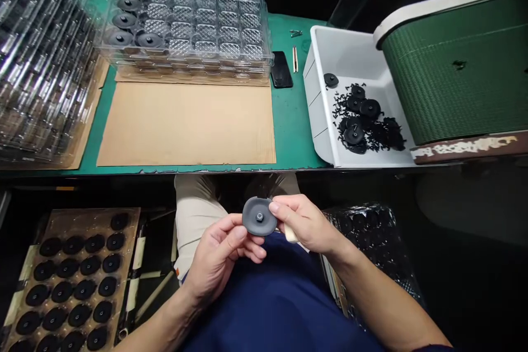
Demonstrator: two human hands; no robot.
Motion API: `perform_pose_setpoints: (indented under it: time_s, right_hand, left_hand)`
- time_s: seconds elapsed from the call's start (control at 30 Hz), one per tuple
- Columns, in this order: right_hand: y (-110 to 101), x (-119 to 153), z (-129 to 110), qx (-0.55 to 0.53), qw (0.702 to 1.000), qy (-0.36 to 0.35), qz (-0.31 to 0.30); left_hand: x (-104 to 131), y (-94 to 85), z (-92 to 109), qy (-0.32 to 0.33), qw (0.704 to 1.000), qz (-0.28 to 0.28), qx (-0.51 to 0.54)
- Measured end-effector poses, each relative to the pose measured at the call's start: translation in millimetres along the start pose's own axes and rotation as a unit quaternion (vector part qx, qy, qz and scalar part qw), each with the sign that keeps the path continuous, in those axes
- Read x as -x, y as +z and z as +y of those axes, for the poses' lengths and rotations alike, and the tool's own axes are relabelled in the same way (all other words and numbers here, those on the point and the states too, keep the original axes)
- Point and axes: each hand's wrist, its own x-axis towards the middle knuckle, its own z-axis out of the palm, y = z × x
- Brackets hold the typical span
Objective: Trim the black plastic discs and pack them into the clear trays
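Note:
A black rounded rubber-like disc (259, 225) with a raised centre stub is held over my lap, below the table's front edge. My left hand (229, 245) pinches its left rim between thumb and fingers. On the opposite rim, my right hand (305, 220) grips it with the thumb on top. Under the fingers of my right hand shows a small cream-coloured piece (291, 234); its kind is hidden by the hand. Similar black discs (370, 109) lie among small black scraps in a white plastic bin (319, 99) at the table's right.
A stack of clear trays (185, 69) stands on cardboard (185, 126), the top one with several discs at its left. More trays (45, 66) rise at far left. A phone (281, 70), a green conveyor belt (457, 60) and a disc-filled tray (74, 286) at lower left surround me.

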Motion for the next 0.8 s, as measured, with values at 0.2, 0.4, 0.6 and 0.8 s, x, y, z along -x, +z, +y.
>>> perform_pose_setpoints:
  time_s: [0.2, 0.4, 0.6, 0.8]
  right_hand:
    - [3.9, -0.5, 1.1, -0.052, 0.998, 0.016, -0.027]
    - [2.4, 0.3, 3.0, -0.088, 0.995, 0.025, -0.035]
    - [-0.3, 5.1, 0.7, -0.081, 0.996, 0.006, -0.029]
    - [-1.2, 8.3, 1.7, -0.072, 0.997, -0.006, -0.024]
  left_hand:
    - [3.5, -1.5, -0.1, -0.002, 0.999, -0.032, -0.02]
    - [4.8, -0.6, -0.5, 0.005, 0.998, -0.036, -0.049]
    - [4.3, 0.1, -2.1, 0.019, 0.996, -0.048, -0.068]
    - [4.1, -1.0, -2.3, 0.02, 0.996, -0.054, -0.073]
